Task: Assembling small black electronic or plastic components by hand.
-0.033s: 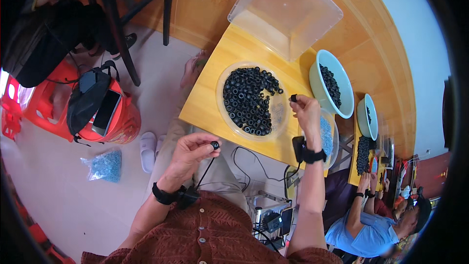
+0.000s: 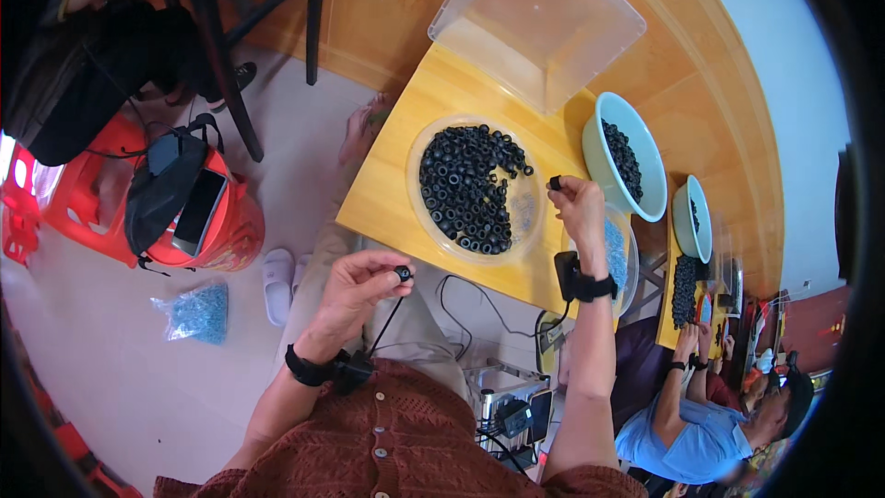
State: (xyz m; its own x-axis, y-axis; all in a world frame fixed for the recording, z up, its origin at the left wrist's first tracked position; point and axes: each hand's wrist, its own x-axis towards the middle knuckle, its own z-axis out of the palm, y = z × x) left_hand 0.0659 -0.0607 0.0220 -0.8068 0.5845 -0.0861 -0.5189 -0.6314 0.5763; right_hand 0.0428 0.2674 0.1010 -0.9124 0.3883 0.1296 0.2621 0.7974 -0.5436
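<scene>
Yellow wooden table before us, clear round tray of black rubber rings on it. Our left hand over lap, grip pinching one black ring. Our right hand raised beside tray, grip pinching small black piece. Teal bowl beyond, empty clear bin behind.

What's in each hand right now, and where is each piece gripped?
Left hand pinches a small black ring by its rim at the fingertips. Right hand pinches another black ring the same way, beside the clear dish.
</scene>
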